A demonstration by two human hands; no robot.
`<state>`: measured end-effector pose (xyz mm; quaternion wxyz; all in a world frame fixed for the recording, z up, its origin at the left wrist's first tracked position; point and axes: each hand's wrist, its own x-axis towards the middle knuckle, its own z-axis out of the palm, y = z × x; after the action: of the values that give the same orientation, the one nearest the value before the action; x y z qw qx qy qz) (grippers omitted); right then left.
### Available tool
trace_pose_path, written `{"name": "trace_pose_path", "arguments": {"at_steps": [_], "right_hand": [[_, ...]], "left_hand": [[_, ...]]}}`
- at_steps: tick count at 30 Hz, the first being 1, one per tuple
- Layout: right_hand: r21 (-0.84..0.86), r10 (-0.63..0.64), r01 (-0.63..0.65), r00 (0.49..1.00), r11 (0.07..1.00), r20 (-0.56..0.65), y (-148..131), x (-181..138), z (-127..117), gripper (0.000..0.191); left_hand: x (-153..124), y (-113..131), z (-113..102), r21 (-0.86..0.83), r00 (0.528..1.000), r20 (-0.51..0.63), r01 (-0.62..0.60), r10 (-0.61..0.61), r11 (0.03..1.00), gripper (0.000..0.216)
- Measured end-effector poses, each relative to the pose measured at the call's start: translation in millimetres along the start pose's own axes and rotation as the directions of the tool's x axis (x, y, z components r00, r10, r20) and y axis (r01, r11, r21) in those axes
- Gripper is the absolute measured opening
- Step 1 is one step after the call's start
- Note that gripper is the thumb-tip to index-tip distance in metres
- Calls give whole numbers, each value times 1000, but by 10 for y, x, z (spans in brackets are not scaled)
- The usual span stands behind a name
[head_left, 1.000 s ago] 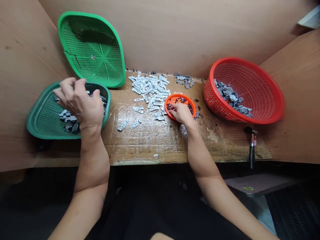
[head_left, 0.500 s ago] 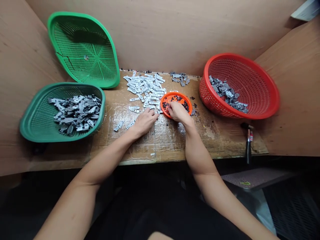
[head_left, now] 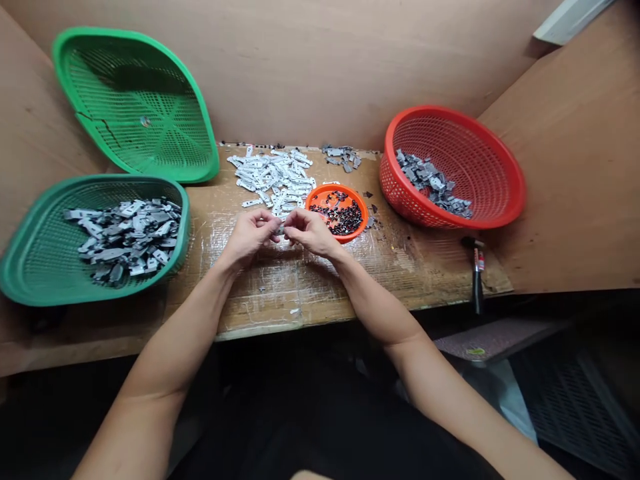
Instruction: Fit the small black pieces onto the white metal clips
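My left hand (head_left: 253,235) is closed in a pinch in front of the pile of pale metal pieces. A small metal piece (head_left: 281,228) shows partly at its fingertips, mostly covered by fingers. Facing it, my right hand (head_left: 314,233) pinches too, fingertips almost touching the left ones; what it holds is too small to make out. Just beyond the right hand stands an orange dish (head_left: 363,225) with many tiny dark shiny parts (head_left: 345,219). Behind both hands the flat, pale metal pieces (head_left: 273,172) lie heaped on the cardboard-covered bench (head_left: 270,307).
At left, a dark green basket (head_left: 30,280) holds mixed metal pieces; a bright green basket (head_left: 207,133) leans behind it. To the right stands a red basket (head_left: 500,160) with grey pieces. A hammer (head_left: 477,280) lies at the front right edge. Grey pieces (head_left: 343,158) lie near the back wall.
My right hand has left the orange dish and come leftward to meet my left hand. My left hand has risen from the bench beside the loose pieces. The view has shifted slightly.
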<state>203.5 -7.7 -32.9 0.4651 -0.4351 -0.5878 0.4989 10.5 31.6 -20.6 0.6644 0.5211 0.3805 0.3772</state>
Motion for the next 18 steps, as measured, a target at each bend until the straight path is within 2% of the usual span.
{"name": "trace_pose_path", "arguments": {"at_steps": [3, 4, 6, 7, 8, 10, 11, 12, 13, 14, 16, 18], "right_hand": [[3, 81, -81, 996, 997, -41, -7, 39, 18, 39], [-53, 98, -99, 995, 994, -22, -45, 31, -55, 36], [-272, 118, -119, 993, 955, -22, -158, -30, -309, 29], [-428, 96, -131, 990, 894, -101, -218, -80, -475, 25], [-583, 68, -193, 971, 790, -230, -271, -137, -651, 22], [-755, 117, -419, 899, 505, -421, -333, -246, -980, 26], [-777, 174, -499, 865, 384, -470, -338, -284, -1106, 31], [-794, 227, -526, 850, 305, -476, -325, -305, -1196, 32], [-816, 265, -515, 852, 263, -452, -300, -307, -1246, 27], [-841, 278, -474, 871, 261, -405, -266, -292, -1260, 19], [-869, 255, -370, 921, 328, -296, -195, -231, -1218, 6], [-845, 216, -304, 949, 440, -229, -145, -169, -1150, 10]], "left_hand": [[19, -5, 7, -133, 998, -57, 20, -28, 991, 49], [28, -16, 10, -152, 996, -80, 24, -36, 988, 48], [43, -41, 10, -128, 991, -131, 7, -24, 992, 43], [47, -48, 3, -96, 988, -153, -12, -3, 995, 40], [48, -50, -10, -60, 985, -169, -30, 19, 998, 37], [47, -38, -47, 6, 982, -183, -48, 49, 999, 30], [47, -26, -70, 28, 981, -189, -47, 51, 999, 27], [47, -12, -92, 45, 980, -195, -39, 47, 998, 25], [48, 2, -111, 59, 978, -204, -30, 41, 998, 24], [51, 15, -127, 73, 976, -214, -21, 37, 997, 24], [57, 34, -145, 98, 972, -231, -8, 31, 995, 25], [59, 43, -148, 113, 973, -232, 2, 24, 994, 26]]}}
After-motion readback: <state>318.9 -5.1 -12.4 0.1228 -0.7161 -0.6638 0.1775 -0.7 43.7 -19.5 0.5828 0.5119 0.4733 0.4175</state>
